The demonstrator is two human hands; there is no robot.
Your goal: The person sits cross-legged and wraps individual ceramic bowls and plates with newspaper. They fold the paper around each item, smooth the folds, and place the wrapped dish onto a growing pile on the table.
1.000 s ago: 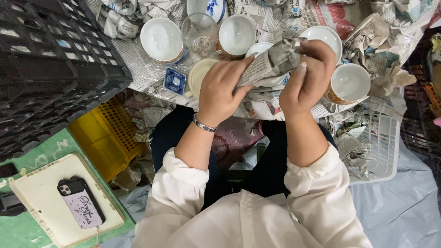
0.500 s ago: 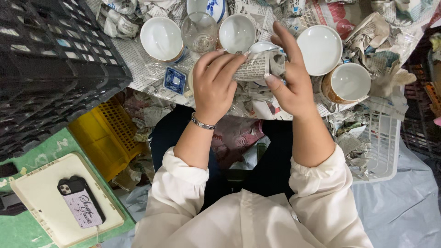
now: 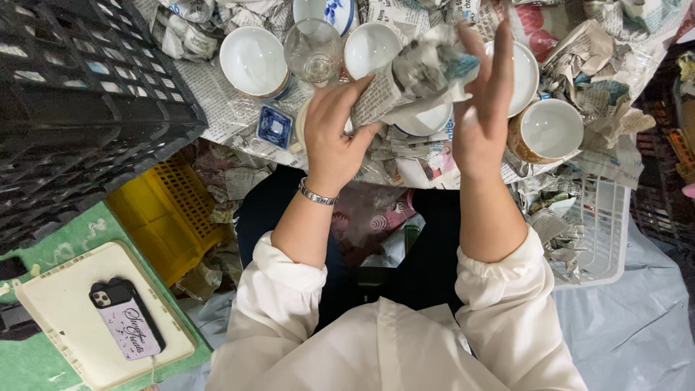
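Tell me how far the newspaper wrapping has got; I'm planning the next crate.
In hand: the left hand grips one newspaper-wrapped bundle, the right hand open against its end. Left: several white bowls, a clear glass and a brown-rimmed cup lie bare. No finished pieces are identifiable.

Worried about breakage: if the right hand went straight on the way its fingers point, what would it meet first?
Probably the white bowl just beyond the right hand; its fingertips already overlap the rim, though height is unclear.

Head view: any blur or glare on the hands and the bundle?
Head view: even light, no glare; right hand slightly motion-blurred at the fingertips; left hand and newspaper bundle fairly sharp; white bowls bright, nearly washed out; black crate dark.
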